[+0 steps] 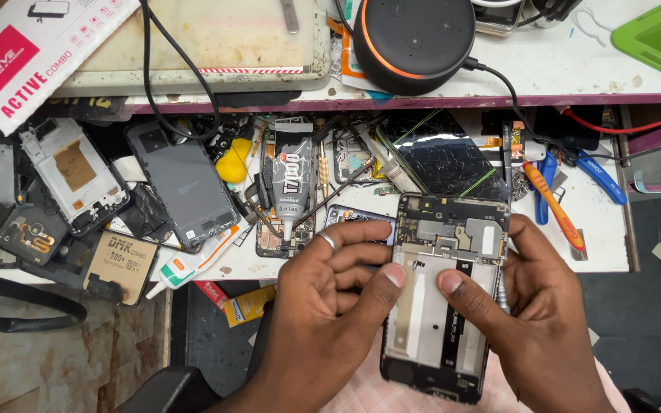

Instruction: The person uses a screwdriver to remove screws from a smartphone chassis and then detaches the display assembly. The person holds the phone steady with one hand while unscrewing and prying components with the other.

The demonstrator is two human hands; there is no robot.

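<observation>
Both my hands hold an opened phone body with its back off, showing a metal frame, a circuit board at the top and a pale battery bay. My left hand grips its left edge, thumb pressed on the bay; a ring sits on one finger. My right hand clasps the right edge, thumb resting on the middle of the frame. The phone hangs over my lap, just in front of the open drawer.
The drawer is crowded with phone parts: a cracked screen, a grey back cover, a glue tube, an orange-handled screwdriver, blue pliers. On the bench above sit a round black speaker and a worn mat.
</observation>
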